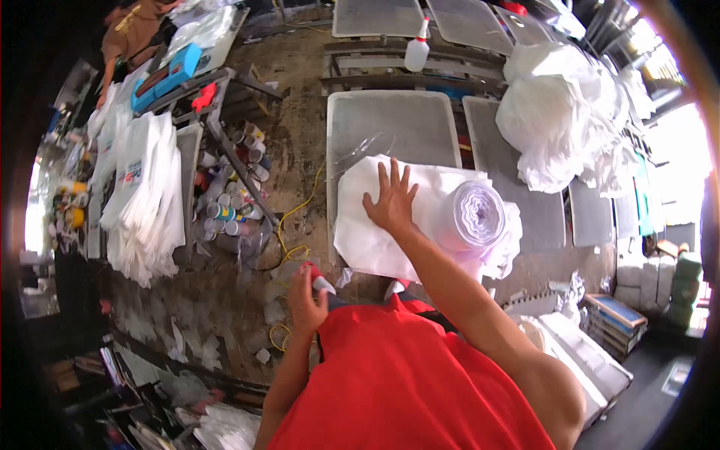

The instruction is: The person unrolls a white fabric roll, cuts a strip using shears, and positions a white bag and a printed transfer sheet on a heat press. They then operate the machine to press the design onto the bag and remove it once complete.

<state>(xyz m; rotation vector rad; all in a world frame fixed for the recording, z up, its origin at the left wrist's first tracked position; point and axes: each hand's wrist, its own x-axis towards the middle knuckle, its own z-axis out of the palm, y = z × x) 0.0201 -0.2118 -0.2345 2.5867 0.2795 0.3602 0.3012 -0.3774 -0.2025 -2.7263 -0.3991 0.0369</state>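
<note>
My right hand (391,199) lies flat with fingers spread on a stack of white sheets or bags (360,232). The stack rests on a grey board (390,124). Just right of this hand sits a large roll of white, slightly purple-tinted material (478,214), its coiled end facing up. My left hand (306,304) hangs low beside my red shirt, away from the stack. Its fingers are extended, the thumb stands apart, and it holds nothing visible.
Nearby stand a spray bottle (417,49), big bundles of white material (559,112) and more grey boards (517,187). At left, white bags (142,195) hang near paint containers (229,214). A yellow cord (283,232) crosses the floor. Another person (131,34) works at upper left.
</note>
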